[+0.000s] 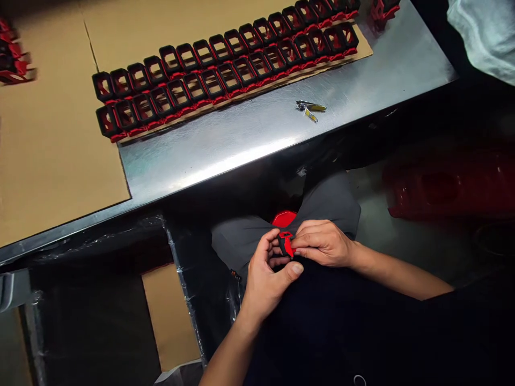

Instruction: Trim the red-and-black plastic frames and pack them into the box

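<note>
Above my lap, both hands hold one small red and black plastic part (pixel 286 244). My left hand (pixel 269 279) has its fingers curled behind the part's black side, while its thumb stands away from it. On the other side, my right hand (pixel 322 242) pinches the red edge between thumb and fingers, which hide some of it. Beyond the hands, two long rows of similar red and black frame-shaped parts (pixel 212 83) stand on a cardboard sheet (pixel 52 145) on the metal table.
Nail clippers (pixel 310 109) lie unfolded on the metal tabletop (pixel 225 145). More red and black parts (pixel 16 56) are at the far left, and another (pixel 384 12) stands at the top right. Right of my legs is a blurred red plastic object (pixel 450 185). The table's front edge runs slantwise before me.
</note>
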Demonstrator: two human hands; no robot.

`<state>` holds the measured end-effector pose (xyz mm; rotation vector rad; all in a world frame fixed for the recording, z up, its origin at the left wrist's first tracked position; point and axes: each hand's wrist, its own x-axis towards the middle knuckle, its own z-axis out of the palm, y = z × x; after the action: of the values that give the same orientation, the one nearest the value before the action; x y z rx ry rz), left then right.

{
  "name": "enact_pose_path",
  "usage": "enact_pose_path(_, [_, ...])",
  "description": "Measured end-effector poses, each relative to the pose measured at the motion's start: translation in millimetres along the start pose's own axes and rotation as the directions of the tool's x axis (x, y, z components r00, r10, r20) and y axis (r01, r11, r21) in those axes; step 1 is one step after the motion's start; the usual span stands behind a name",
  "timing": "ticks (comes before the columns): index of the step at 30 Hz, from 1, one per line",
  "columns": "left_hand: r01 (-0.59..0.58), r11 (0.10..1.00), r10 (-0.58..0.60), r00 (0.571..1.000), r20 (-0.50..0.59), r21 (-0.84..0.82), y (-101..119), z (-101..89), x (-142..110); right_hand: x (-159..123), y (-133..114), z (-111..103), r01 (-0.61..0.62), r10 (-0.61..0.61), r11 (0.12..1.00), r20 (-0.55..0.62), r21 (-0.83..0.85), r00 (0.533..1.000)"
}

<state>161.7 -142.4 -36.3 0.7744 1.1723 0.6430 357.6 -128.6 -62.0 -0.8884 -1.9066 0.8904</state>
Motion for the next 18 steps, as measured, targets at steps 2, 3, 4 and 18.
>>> enact_pose_path(2, [-0.013, 1.000, 0.013, 1.000, 0.000, 0.002, 0, 0.1, 0, -1, 1, 0, 0.015, -0.015, 1.000, 0.009, -0.022, 1.000])
enact_pose_path(3, [-0.024, 1.000, 0.024, 1.000, -0.008, 0.005, -1, 0.4, 0, -1, 2, 0, 0.023, -0.023, 0.999, 0.021, -0.040, 1.000])
enact_pose_path(4, [-0.041, 0.999, 0.041, 0.999, -0.022, 0.011, -2, 0.7, 0, -1, 2, 0, 0.029, -0.028, 0.998, 0.032, -0.058, 0.999])
enact_pose_path(18, [-0.481, 0.737, 0.556, 0.831, -0.021, 0.475, -23, -2.5, -5, 4, -17, -5, -0.544, 0.571, 0.756, 0.038, 0.363, 0.820])
